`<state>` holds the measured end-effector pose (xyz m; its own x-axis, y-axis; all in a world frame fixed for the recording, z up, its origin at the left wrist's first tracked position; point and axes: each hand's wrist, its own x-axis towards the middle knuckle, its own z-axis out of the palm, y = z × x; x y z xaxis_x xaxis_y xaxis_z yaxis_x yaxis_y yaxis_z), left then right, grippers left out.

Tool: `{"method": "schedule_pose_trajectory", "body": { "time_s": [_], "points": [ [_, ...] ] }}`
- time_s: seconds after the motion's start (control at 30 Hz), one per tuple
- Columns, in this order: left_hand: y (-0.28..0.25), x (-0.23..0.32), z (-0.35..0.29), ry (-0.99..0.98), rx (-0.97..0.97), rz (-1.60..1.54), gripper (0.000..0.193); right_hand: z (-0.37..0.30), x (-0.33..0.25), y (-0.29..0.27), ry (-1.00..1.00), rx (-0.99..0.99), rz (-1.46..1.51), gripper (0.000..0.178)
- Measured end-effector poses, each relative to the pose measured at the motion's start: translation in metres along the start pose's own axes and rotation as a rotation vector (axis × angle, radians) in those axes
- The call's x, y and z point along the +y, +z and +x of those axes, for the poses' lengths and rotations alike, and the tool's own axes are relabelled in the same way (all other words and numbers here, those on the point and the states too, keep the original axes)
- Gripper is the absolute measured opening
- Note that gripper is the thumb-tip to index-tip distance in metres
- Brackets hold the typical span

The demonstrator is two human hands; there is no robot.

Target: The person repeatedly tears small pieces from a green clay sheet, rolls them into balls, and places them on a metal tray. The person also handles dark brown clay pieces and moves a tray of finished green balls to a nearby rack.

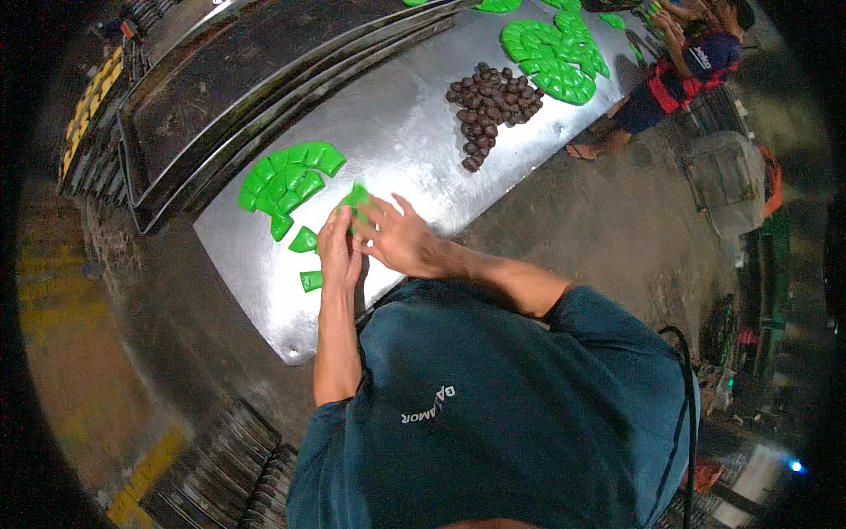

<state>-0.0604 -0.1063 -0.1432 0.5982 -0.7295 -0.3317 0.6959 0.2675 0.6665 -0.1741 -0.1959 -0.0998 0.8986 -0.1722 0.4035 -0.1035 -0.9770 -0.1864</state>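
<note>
Teal shirt (502,414) nearest, head view | left hand (338,249) fingers extended beside small green piece (356,196), hold can't tell | right hand (398,236) blurred, fingers spread, contact unclear | piece over metal table (397,132), right of fanned green pieces (291,181); brown lumps (500,99) farther right

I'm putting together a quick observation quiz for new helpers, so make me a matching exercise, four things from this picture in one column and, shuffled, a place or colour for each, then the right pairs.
Things:
1. Metal table
2. Brown balls
3. Small green piece
4. Large trays

Places or colours:
A. At the left hand and right hand
B. Dark, stacked at the far left
C. Silvery, beneath the green pieces
D. Heaped beyond the hands, to their right

Right pairs: 1-C, 2-D, 3-A, 4-B
</note>
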Motion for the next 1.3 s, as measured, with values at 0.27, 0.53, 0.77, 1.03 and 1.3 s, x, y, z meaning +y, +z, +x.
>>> {"method": "schedule_pose_trajectory", "body": {
  "time_s": [0.27,0.53,0.77,1.03,1.3],
  "points": [
    [0.015,0.02,0.014,-0.038,0.041,0.321,0.028,-0.054,0.17,-0.021,0.085,-0.456,-0.485,0.02],
    [0.062,-0.011,0.055,-0.074,0.19,0.048,0.025,0.016,0.155,-0.029,0.649,-0.077,0.876,0.019],
    [0.091,-0.004,0.068,-0.077,0.114,-0.114,0.032,0.056,0.146,-0.012,0.298,-0.157,0.585,0.027],
    [0.099,0.02,0.047,0.071,0.123,0.226,0.038,0.085,0.13,-0.014,0.691,-0.276,1.307,0.024],
    [0.105,0.061,-0.027,0.158,-0.091,0.078,0.055,0.071,0.03,-0.083,-0.271,0.053,0.324,0.044]
  ]
}}
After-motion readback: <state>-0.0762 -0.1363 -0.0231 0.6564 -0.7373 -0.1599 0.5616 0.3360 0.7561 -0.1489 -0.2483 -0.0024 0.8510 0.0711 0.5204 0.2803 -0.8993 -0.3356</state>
